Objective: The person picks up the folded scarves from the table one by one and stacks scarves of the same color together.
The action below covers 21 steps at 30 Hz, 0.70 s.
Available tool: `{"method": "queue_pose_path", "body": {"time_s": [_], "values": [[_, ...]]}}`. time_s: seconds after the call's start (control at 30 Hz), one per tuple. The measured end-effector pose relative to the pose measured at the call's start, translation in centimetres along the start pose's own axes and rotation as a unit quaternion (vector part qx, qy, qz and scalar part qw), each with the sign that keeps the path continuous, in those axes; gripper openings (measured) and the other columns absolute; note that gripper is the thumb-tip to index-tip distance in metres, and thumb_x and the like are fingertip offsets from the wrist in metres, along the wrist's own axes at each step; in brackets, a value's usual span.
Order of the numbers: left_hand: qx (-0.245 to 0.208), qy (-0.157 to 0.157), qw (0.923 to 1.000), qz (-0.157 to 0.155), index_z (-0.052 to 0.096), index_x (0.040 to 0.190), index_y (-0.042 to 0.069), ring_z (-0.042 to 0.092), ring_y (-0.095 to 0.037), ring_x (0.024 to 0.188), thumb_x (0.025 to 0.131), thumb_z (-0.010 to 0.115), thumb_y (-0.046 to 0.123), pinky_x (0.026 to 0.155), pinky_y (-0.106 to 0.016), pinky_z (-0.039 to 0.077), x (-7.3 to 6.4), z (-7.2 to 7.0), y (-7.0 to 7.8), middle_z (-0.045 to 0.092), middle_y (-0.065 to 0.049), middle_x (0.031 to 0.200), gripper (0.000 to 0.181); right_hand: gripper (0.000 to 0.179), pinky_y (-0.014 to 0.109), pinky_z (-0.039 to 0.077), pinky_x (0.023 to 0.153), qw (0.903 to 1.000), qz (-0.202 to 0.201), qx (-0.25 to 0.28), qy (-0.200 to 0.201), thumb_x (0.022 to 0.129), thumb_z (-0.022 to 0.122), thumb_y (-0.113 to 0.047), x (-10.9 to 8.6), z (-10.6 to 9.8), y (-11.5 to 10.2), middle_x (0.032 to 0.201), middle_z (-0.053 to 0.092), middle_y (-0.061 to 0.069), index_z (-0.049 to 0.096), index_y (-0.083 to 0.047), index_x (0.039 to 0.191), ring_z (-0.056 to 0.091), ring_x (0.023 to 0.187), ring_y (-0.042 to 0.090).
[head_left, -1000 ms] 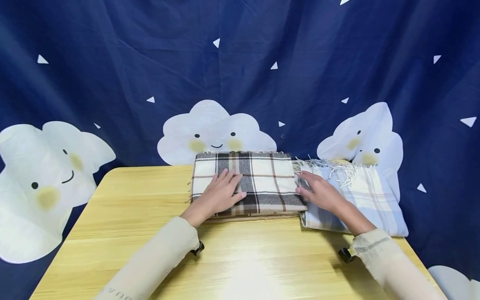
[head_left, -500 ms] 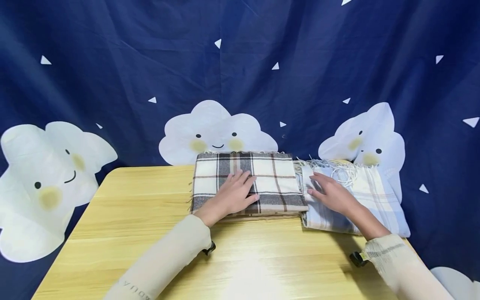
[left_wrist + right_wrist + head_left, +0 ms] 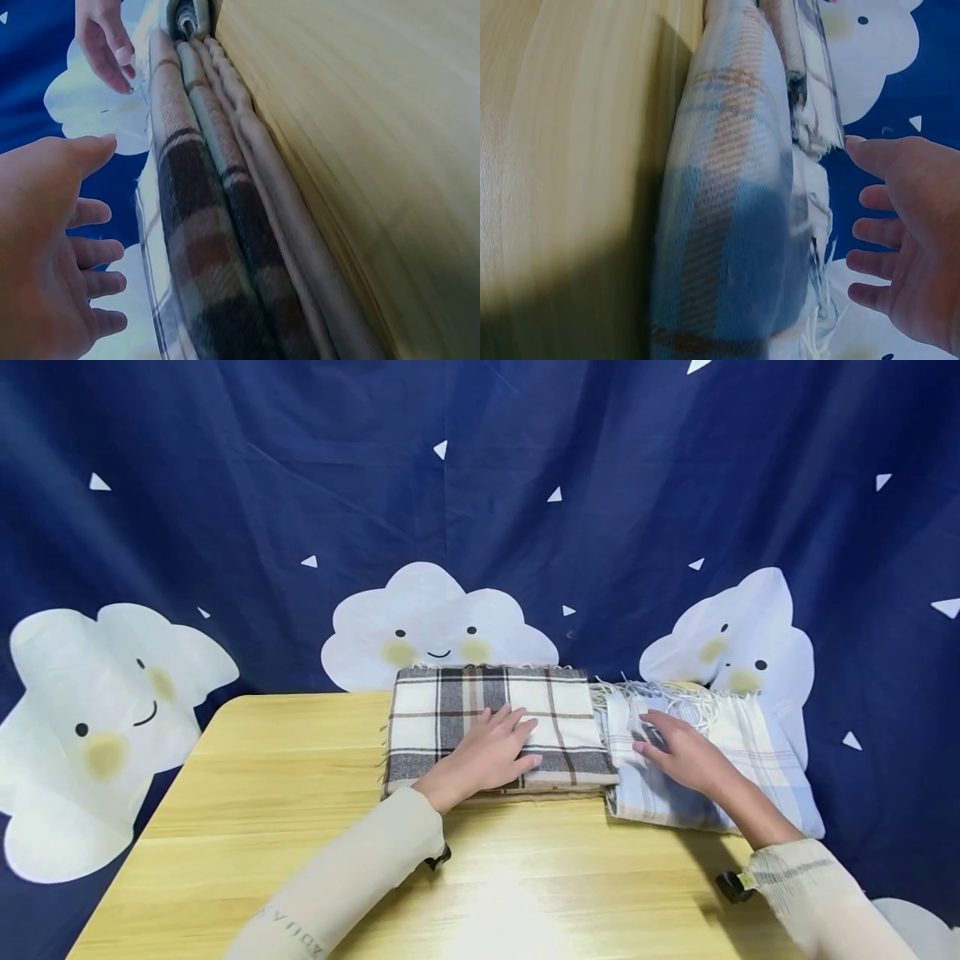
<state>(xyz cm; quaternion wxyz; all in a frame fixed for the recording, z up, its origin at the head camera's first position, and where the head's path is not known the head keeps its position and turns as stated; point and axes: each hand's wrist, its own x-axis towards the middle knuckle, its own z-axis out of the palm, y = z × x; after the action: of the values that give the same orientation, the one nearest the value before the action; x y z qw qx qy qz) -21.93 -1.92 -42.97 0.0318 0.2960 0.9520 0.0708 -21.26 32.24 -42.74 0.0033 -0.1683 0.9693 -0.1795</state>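
A folded plaid scarf or blanket in brown, grey and white [image 3: 417,727] lies at the back middle of the table; the left wrist view shows its stacked folded layers [image 3: 199,232]. Over its top is my left hand [image 3: 487,752], fingers spread and holding nothing. That hand looks raised off the cloth in the left wrist view. To the right lies a folded light blue and white plaid scarf or blanket [image 3: 750,760], with fringe along its back edge. My right hand [image 3: 693,760] hovers over its left part, fingers loosely extended, gripping nothing. A gap shows between hand and cloth in the right wrist view.
Both cloths lie on a light wooden table [image 3: 285,777], the blue one near its right edge. Their neighbouring edges meet, the brown one slightly overlapping. Behind hangs a dark blue curtain [image 3: 525,427] with white clouds. Each wrist wears a small black device.
My left hand has slid rightward across the brown plaid cloth. My right hand has moved right, away from the brown cloth's edge and over the blue one. The cloths stay in place.
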Motion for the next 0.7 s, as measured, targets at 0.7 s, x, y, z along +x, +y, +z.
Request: {"method": "queue_pose_path", "body": {"time_s": [0.7], "values": [[0.006, -0.013, 0.9986, 0.051, 0.037, 0.162, 0.015, 0.028, -0.031, 0.16, 0.108, 0.044, 0.053, 0.132, -0.05, 0.023, 2.3, 0.9, 3.3, 0.034, -0.01, 0.17, 0.066, 0.063, 0.071, 0.034, 0.115, 0.9998, 0.018, 0.008, 0.001, 0.105, 0.063, -0.029, -1.0, -0.6, 2.4, 0.153, 0.042, 0.04, 0.044, 0.01, 0.149, 0.04, 0.141, 0.059]]}}
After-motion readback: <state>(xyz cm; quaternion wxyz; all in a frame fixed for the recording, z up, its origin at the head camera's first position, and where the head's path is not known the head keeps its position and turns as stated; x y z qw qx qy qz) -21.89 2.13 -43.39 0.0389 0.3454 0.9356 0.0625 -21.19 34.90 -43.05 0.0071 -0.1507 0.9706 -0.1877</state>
